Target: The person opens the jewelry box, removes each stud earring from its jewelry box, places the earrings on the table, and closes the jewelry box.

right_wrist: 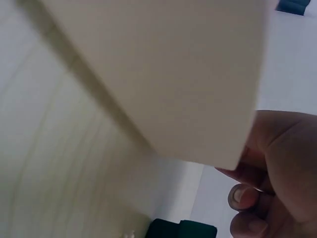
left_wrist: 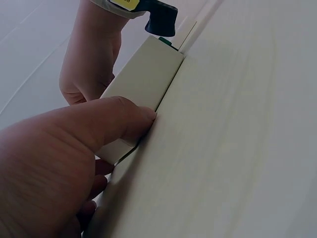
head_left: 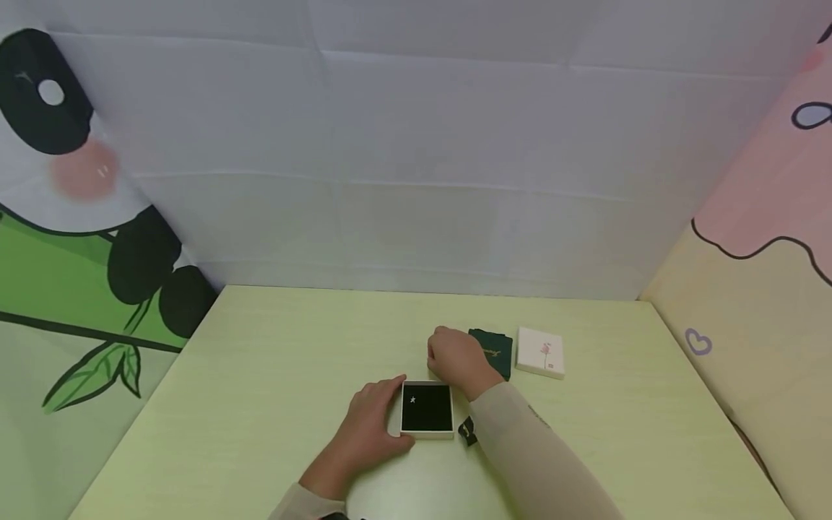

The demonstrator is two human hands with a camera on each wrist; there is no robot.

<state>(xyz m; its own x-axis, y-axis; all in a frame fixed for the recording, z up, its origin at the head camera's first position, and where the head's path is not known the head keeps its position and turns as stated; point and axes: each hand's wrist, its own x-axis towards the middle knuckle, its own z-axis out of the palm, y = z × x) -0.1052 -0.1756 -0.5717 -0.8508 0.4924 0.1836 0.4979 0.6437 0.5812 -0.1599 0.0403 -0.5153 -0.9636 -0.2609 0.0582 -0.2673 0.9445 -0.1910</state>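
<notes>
A small white box point(head_left: 427, 435) with a black insert point(head_left: 427, 413) lies on the table, a little silvery star-shaped piece point(head_left: 412, 399) on the insert. My left hand point(head_left: 370, 427) grips the box from the left, thumb along its near side. In the left wrist view the left thumb point(left_wrist: 124, 119) presses against the pale box wall point(left_wrist: 141, 74). My right hand point(head_left: 460, 357) is bent at the box's far right corner, fingers curled. In the right wrist view the box point(right_wrist: 178, 84) covers some of the right hand's fingertips; I cannot tell whether they pinch anything.
Behind the right forearm lies a dark green pouch point(head_left: 495, 352) with gold lettering. Beside it is a white lid point(head_left: 541, 352) printed with a pink flower. A small black piece point(head_left: 466, 431) with a gold mark sits right of the box. A white cloth wall point(head_left: 416, 217) stands behind the table.
</notes>
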